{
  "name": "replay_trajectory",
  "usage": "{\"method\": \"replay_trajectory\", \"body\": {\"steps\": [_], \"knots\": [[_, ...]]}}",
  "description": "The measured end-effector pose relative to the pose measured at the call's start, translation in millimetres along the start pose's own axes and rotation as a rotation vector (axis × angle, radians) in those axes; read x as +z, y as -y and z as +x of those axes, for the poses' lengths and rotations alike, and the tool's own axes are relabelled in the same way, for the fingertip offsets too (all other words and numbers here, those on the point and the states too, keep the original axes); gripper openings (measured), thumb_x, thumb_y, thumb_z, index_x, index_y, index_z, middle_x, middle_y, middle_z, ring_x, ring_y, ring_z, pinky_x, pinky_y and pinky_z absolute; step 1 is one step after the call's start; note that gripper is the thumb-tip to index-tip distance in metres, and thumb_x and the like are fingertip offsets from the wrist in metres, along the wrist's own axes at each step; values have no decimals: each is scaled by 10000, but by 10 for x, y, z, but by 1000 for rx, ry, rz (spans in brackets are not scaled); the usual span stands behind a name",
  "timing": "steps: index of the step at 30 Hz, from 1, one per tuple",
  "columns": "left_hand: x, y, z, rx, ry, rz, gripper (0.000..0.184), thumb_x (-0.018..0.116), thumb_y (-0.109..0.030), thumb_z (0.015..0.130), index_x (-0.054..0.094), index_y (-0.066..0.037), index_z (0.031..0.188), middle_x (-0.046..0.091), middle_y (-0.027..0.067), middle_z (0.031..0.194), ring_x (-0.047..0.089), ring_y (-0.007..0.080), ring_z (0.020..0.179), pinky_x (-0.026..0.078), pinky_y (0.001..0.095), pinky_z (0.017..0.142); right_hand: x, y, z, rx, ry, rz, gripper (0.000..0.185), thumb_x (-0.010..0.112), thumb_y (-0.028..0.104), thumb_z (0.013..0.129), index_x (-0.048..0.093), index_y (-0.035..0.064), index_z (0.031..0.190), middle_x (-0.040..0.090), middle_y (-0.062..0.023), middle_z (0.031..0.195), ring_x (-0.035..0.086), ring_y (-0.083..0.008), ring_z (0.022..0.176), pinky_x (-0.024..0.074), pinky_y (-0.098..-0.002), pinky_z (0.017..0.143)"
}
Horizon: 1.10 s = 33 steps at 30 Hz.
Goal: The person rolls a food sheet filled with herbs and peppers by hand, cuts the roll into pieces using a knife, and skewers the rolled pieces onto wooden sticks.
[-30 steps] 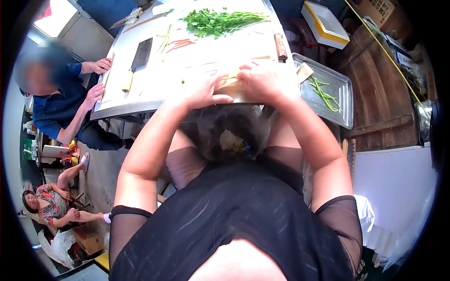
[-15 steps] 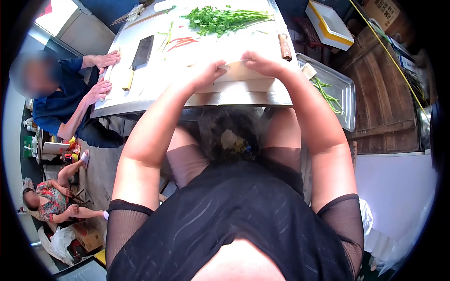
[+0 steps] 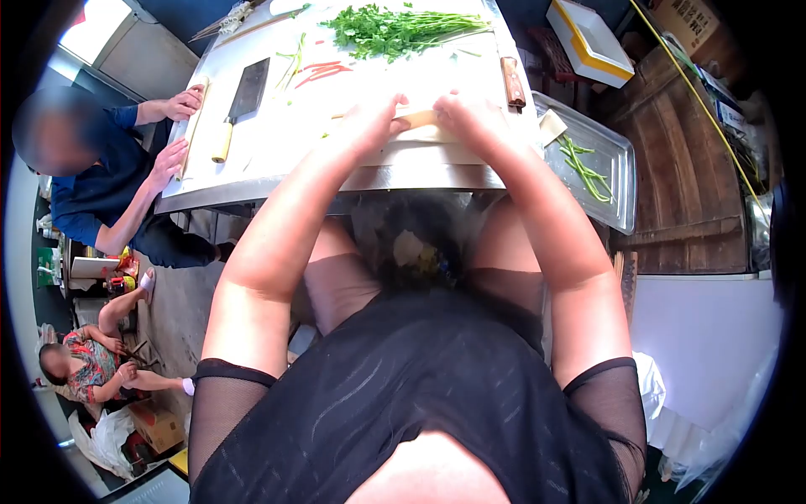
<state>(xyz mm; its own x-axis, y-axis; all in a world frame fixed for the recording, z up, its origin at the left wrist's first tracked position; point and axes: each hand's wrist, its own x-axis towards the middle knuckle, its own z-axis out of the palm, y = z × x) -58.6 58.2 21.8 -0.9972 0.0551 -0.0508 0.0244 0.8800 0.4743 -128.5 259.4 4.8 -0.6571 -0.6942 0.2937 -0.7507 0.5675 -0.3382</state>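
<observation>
My left hand [image 3: 379,123] and my right hand [image 3: 464,116] are closed on opposite ends of a pale cream sheet [image 3: 418,118]. Between them it looks folded or rolled into a narrow band. The fingertips and the ends of the sheet are partly hidden and washed out by glare. Below it is the white board's near edge [image 3: 430,154]. A wooden-handled knife [image 3: 513,81] lies to the right of my right hand. Thin red strips [image 3: 322,72] and a bunch of leafy green herbs [image 3: 382,32] lie farther back on the white tabletop [image 3: 290,139].
A cleaver [image 3: 248,88] lies at the left. Beyond it, a co-worker's hands [image 3: 175,160] rest on a long pale roll [image 3: 195,126] at the table edge. A metal tray [image 3: 621,168] with green strips [image 3: 583,168] stands right. Another person [image 3: 92,361] sits lower left.
The broad sheet between my hands has become a narrower band, with my fingers curled closer over it. The co-worker's hands have shifted slightly along the roll. The view has moved a little.
</observation>
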Motion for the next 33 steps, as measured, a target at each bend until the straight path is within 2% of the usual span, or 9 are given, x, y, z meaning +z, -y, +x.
{"method": "replay_trajectory", "body": {"steps": [2, 3, 5, 8, 11, 16, 19, 28, 33], "knots": [[141, 127, 7, 265, -318, 142, 280, 704, -113, 824, 632, -103, 1095, 650, 83, 1050, 619, 277, 993, 494, 372, 838, 7, 98, -33, 57, -15, -107, 196, 642, 165, 839, 697, 108, 1019, 668, -86, 966, 664, -283, 905, 517, -399, 855], [135, 125, -16, 265, -321, 142, 280, 704, -113, 824, 632, -103, 1095, 650, 83, 1050, 619, 277, 993, 494, 372, 838, 36, 107, -48, 54, -15, -108, 196, 642, 165, 839, 697, 108, 1019, 668, -86, 966, 664, -283, 905, 517, -399, 855], [140, 122, -103, 480, -585, 511, 223, 662, -101, 801, 643, -117, 1022, 614, 49, 1121, 586, 270, 1066, 489, 389, 864, 121, 121, -94, -159, -273, -338, 170, 578, 156, 847, 663, 129, 991, 631, -61, 1035, 622, -249, 1018, 495, -405, 867], [36, 126, -212, 538, -316, 686, 182, 610, -114, 793, 645, -120, 971, 610, 36, 1054, 594, 246, 1034, 492, 403, 873, 72, 238, -127, -290, -200, -521, 185, 566, 170, 851, 646, 147, 1017, 610, -39, 1076, 565, -219, 1108, 450, -373, 925], [159, 124, -365, 452, -274, 659, 135, 579, -144, 789, 635, -108, 907, 591, 37, 982, 596, 233, 998, 486, 407, 896, 85, 244, -177, -368, -26, -474, 187, 561, 174, 856, 642, 141, 1021, 601, -46, 1078, 558, -216, 1099, 437, -373, 939], [305, 55, -658, 273, -211, 495, 483, 476, -26, 855, 503, 34, 1333, 532, 225, 1366, 486, 346, 1305, 397, 422, 1075, 127, 284, -397, -271, -28, -339, 273, 570, 158, 839, 642, 129, 1101, 606, -54, 1058, 569, -229, 1073, 449, -367, 915], [324, 40, -757, 268, -225, 500, 491, 486, -37, 857, 499, 26, 1344, 536, 216, 1367, 477, 334, 1320, 372, 413, 1101, 120, 365, -500, -221, -112, -324, 291, 584, 134, 824, 656, 126, 1106, 619, -48, 1016, 583, -236, 1037, 459, -371, 892], [295, 86, -862, 409, -361, 530, 361, 585, -119, 838, 621, -56, 1193, 658, 116, 1073, 626, 281, 1006, 514, 390, 879, 184, 418, -575, -137, -291, -129, 215, 642, 154, 789, 705, 127, 992, 627, -37, 935, 595, -255, 966, 465, -398, 839], [296, 93, -910, 332, -387, 390, 289, 635, -150, 846, 651, -77, 1125, 655, 107, 1057, 621, 292, 1006, 508, 402, 867, 114, 445, -661, -161, -298, -49, 176, 694, 197, 791, 711, 163, 962, 619, -15, 918, 590, -254, 940, 468, -409, 820]]}}
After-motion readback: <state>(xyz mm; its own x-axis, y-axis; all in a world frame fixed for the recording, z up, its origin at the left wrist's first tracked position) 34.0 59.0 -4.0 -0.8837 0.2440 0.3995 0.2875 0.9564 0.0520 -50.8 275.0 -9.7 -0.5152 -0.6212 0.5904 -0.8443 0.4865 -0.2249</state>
